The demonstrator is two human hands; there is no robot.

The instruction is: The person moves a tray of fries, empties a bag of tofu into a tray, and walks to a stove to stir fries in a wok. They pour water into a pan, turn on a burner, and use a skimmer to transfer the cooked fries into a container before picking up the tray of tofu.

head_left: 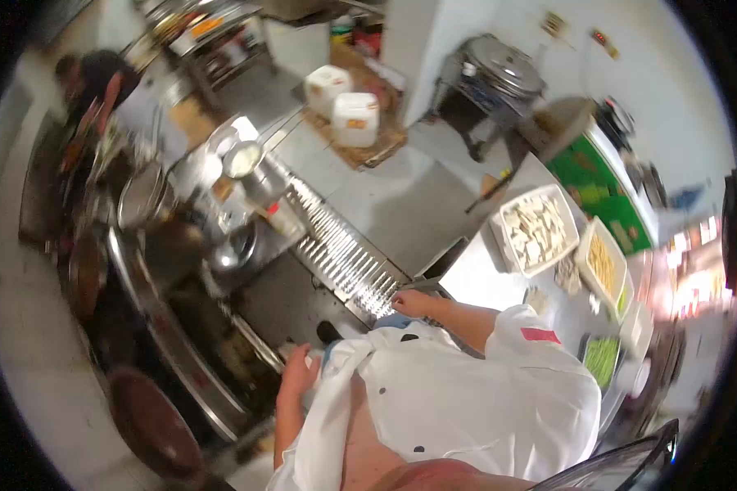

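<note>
My left hand hangs low beside the white jacket, near the stove's edge. Its fingers look bent, and a pale patch shows by them; whether it is held cannot be made out. My right hand is in front of the jacket, with fingers curled together. Behind it in the view lies the metal floor grate. Any small thing inside its fingers is hidden. Right of the right arm stands a steel table with a white tub of pale pieces.
A large wok and the stove rim are at the left. Beyond them, a person stands by pots. White jugs rest on cardboard. A tub of yellow strips and a green vegetable tray stand at the right.
</note>
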